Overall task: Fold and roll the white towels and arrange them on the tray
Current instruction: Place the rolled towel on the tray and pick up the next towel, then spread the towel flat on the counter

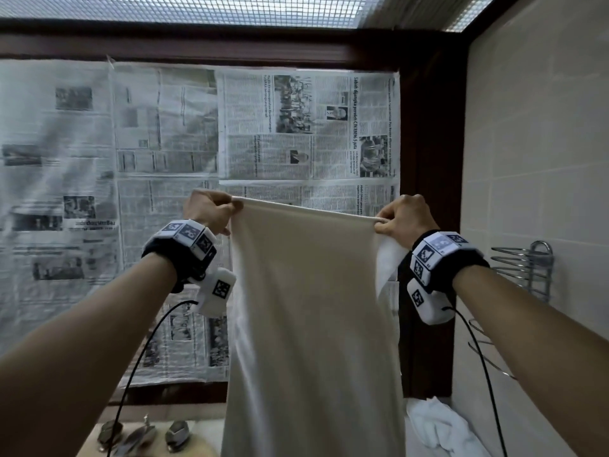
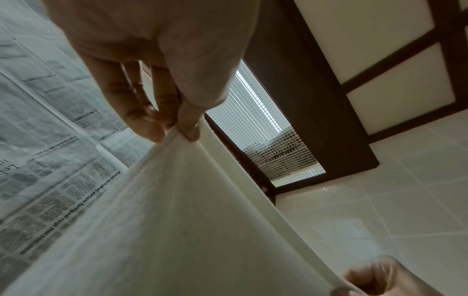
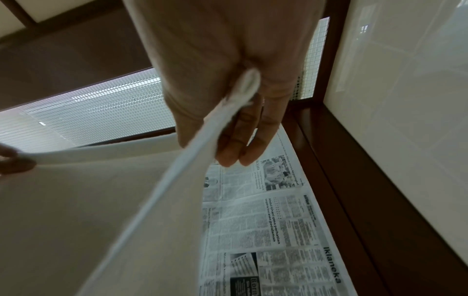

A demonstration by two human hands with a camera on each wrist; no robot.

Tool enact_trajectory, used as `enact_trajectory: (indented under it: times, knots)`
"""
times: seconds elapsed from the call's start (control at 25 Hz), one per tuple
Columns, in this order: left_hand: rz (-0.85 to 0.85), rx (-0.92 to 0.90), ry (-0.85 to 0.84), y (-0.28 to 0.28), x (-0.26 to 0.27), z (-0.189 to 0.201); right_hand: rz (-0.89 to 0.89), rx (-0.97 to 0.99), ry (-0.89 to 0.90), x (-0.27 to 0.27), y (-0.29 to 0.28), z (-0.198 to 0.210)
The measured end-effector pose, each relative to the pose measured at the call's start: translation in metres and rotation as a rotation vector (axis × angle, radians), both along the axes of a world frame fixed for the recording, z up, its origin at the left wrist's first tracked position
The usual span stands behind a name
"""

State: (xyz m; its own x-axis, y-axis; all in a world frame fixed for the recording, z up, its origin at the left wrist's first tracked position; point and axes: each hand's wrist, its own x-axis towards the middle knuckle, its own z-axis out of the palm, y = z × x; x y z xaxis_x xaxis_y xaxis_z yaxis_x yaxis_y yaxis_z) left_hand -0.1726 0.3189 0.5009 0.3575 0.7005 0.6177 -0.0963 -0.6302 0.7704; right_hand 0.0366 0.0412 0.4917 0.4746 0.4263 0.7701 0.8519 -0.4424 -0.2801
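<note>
Left hand: the left hand is raised in front of the person, thumb and fingers pinched shut on the top left corner of a white towel.
Right hand: the right hand grips the opposite top corner, the hem bunched between thumb and curled fingers; both hands sit at about the same height, well apart.
Held towel: it hangs full length from a taut top edge, spread flat and facing the person, its lower end running out of the head view, so I cannot tell whether it touches the counter.
Fold state: judging from the single smooth sheet, no fold has been made in this towel yet; it looks shaken out and squared up, ready for a first fold.
Waiting towel: a crumpled white towel lies low on the right, just beside the hanging one, neither folded nor rolled.
Tray: not in view in any picture, so how many rolls it already holds cannot be told.
Counter: a tap with handles shows at the bottom left edge.
Backdrop: newspaper sheets cover the window behind the towel; a wire rack hangs on the tiled wall to the right.
Progress: early for this towel; folding, rolling and placing all remain, and the crumpled one is untouched.
</note>
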Motion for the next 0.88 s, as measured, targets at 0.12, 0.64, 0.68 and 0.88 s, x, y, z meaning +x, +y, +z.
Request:
enact_trajectory:
  times: [0.12, 0.64, 0.68, 0.88]
  knots:
    - [0.031, 0.007, -0.002, 0.005, -0.003, 0.003, -0.034, 0.032, -0.011, 0.006, -0.013, 0.012]
    - [0.007, 0.025, -0.028, 0.011, -0.010, -0.021, 0.051, 0.183, 0.189, 0.007, -0.027, -0.006]
    - [0.002, 0.021, -0.038, 0.010, -0.012, -0.019, 0.039, 0.147, 0.179, 0.003, -0.026, -0.003]
    - [0.055, 0.032, -0.072, -0.001, -0.016, -0.011, 0.034, 0.294, 0.189, -0.015, -0.020, 0.004]
